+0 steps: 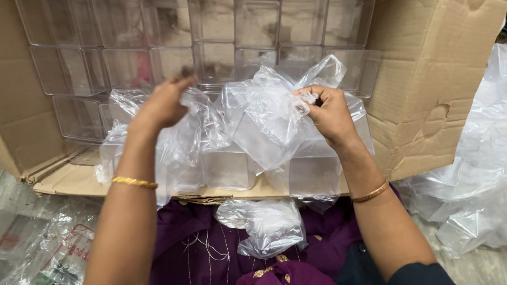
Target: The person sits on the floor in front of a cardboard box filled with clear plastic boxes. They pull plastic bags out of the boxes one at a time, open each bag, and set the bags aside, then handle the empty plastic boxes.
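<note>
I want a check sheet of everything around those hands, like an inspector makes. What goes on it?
Surface: cardboard box flap over a pale floor.
Job's things: thin clear plastic bag; clear plastic containers on the flap, more stacked in rows in the cardboard box.
Clutter: crumpled bag on the purple garment; heap of clear bags at right; printed wrappers at lower left.
Grippers: right hand pinches the bag with its fingers; left hand touches the plastic, grip unclear.
Cables: nothing seen.
Surroundings: hidden by the box.
</note>
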